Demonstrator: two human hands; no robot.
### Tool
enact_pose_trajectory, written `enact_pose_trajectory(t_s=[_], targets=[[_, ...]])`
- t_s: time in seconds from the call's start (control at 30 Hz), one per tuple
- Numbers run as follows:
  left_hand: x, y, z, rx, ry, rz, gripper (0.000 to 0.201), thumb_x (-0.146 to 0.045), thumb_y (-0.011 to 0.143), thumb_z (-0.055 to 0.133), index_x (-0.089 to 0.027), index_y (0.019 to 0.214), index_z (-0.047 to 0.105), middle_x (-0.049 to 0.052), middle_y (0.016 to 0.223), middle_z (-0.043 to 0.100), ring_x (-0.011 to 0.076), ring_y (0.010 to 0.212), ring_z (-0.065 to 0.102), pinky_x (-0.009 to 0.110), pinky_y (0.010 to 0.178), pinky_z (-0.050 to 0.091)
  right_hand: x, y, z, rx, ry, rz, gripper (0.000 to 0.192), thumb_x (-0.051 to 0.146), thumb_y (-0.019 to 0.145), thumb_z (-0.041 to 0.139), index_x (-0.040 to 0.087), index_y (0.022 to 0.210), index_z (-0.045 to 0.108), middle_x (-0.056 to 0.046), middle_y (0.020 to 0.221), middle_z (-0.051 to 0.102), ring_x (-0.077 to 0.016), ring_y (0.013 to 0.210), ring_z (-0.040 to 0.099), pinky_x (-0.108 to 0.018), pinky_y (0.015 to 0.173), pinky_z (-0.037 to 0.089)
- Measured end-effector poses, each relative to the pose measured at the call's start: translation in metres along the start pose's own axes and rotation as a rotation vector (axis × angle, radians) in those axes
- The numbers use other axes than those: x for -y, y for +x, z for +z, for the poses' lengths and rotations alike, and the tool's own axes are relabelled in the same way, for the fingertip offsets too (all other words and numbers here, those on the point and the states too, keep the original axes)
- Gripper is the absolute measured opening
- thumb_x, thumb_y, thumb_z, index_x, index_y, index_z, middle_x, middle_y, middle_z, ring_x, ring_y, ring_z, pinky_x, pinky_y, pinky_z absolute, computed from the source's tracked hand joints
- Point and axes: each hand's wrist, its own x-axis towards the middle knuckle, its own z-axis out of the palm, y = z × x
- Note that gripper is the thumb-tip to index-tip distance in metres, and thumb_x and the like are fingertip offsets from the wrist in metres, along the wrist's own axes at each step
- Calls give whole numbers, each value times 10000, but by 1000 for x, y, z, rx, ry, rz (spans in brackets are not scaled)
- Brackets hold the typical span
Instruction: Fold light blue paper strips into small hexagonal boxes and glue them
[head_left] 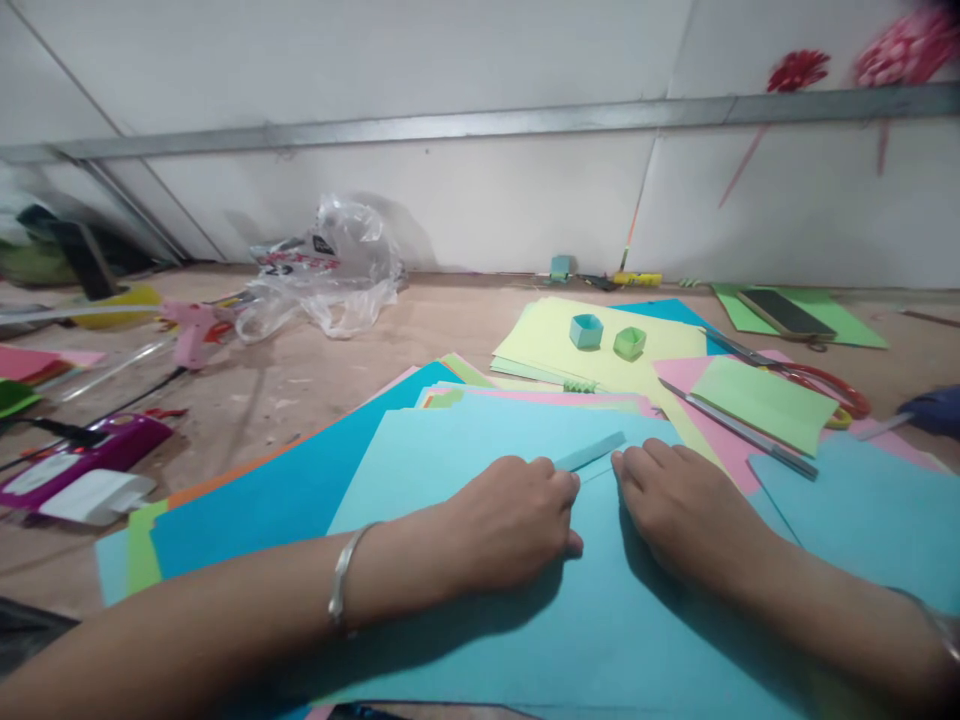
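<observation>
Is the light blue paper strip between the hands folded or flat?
Folded: the strip is narrow and creased, pinched between the left hand and right hand.

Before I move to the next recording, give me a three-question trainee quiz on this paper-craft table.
1. True or false: both hands rest on the large light-blue paper sheet.
2. What lies between the left hand and the right hand?
3. Where do the small teal folded paper box and small green folded paper box sit: A on the pale yellow sheet, B on the bare wooden table?

Key: 1 true; 2 a narrow folded light-blue paper strip; 3 A.
</observation>
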Motion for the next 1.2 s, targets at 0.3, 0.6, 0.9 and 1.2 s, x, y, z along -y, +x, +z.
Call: enact_pose_trajectory(t_s=[0.3, 0.6, 0.9, 1.2], targets=[[-10, -14, 12, -435, 133, -132, 358, -275, 927, 541, -168, 587, 578, 33, 543, 526, 170, 524, 520, 264, 428, 299, 0, 2, -3, 7, 6, -6, 260, -37, 772, 496, 138, 615, 609, -79, 593, 530, -198, 610, 358, -344, 574, 154], [20, 5, 12, -246, -416, -448, 92, -259, 858, 632, -174, 876, 662, 18, 766, 643, 174, 725, 585, 279, 629, 424, 1, 1, 1, -27, -6, -31, 264, -33, 757, 499, 154, 587, 573, -77, 591, 528, -200, 606, 343, -341, 576, 136], [13, 4, 15, -252, -311, -274, 197, -135, 887, 468, -169, 938, 655, 58, 856, 639, 181, 757, 557, 288, 646, 403, 1, 7, -8, -127, -48, 52, 256, 19, 884, 442, 108, 863, 681, -136, 865, 668, -242, 799, 509, -361, 743, 325], [8, 4, 17, -234, -15, -124, 231, -317, 964, 499, -150, 878, 633, 68, 815, 596, 180, 668, 493, 298, 573, 354, -7, 5, -3, -88, -10, -74, 280, 6, 876, 478, 107, 769, 716, -59, 641, 617, -181, 637, 501, -381, 815, 364]])
